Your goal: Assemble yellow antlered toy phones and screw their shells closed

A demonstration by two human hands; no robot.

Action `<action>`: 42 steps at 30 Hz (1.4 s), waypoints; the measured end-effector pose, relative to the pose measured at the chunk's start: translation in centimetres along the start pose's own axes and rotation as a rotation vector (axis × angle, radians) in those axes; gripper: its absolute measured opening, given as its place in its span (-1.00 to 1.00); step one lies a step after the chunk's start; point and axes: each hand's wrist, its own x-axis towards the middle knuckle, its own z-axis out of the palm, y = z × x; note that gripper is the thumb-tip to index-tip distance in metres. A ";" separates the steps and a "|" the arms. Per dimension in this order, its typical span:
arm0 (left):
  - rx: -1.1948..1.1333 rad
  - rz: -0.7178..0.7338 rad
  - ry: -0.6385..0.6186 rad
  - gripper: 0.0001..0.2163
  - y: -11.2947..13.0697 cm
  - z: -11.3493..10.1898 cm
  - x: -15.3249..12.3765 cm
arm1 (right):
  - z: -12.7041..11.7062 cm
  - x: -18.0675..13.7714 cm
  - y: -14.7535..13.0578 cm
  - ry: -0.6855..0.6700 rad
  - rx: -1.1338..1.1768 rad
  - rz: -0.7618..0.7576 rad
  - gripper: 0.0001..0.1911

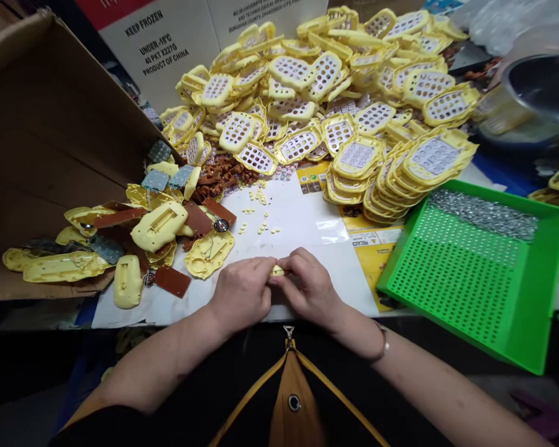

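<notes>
Zip [289, 333] nearest camera | left hand [242, 293] and right hand [310, 289] meet, fingertips pinching yellow part [277, 270] | part over white sheet [302, 226], near edge | green tray [470, 279] to right

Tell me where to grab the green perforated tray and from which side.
Probably best to grip the green tray by its raised near rim, coming from the person's side. Its flat perforated floor gives no hold, and the silver pieces lie heaped along the far wall. Left hand and right hand both pinch a small yellow part.
</notes>
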 end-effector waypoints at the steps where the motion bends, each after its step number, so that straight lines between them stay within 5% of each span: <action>1: 0.020 0.016 0.006 -0.73 -0.1 0.2 0.1 | 0.2 -0.2 0.1 0.018 -0.011 -0.011 -0.92; 10: -0.033 0.015 -0.024 -0.76 -1.3 -0.3 -0.5 | -0.4 -0.1 0.5 -0.093 0.124 0.155 -0.88; 18: -0.155 0.086 0.078 -0.77 -1.4 0.9 -1.1 | 0.5 -0.6 -0.2 0.001 -0.025 -0.088 -0.88; 23: -0.176 0.047 0.118 -0.82 -2.0 0.1 -1.6 | -0.2 -0.4 -0.5 -0.096 0.094 -0.077 -0.89; 31: -0.053 0.117 0.066 -0.69 -1.3 0.5 -1.2 | -0.9 -0.5 -0.9 -0.145 -0.166 -0.273 -0.88; 38: -0.058 0.080 0.090 -0.83 -1.4 0.7 -0.1 | -1.0 -0.4 0.3 -0.049 0.060 -0.032 -0.91; 42: -0.033 0.107 0.042 -0.73 -1.6 0.3 0.2 | -0.9 0.1 0.5 -0.060 0.095 0.002 -0.96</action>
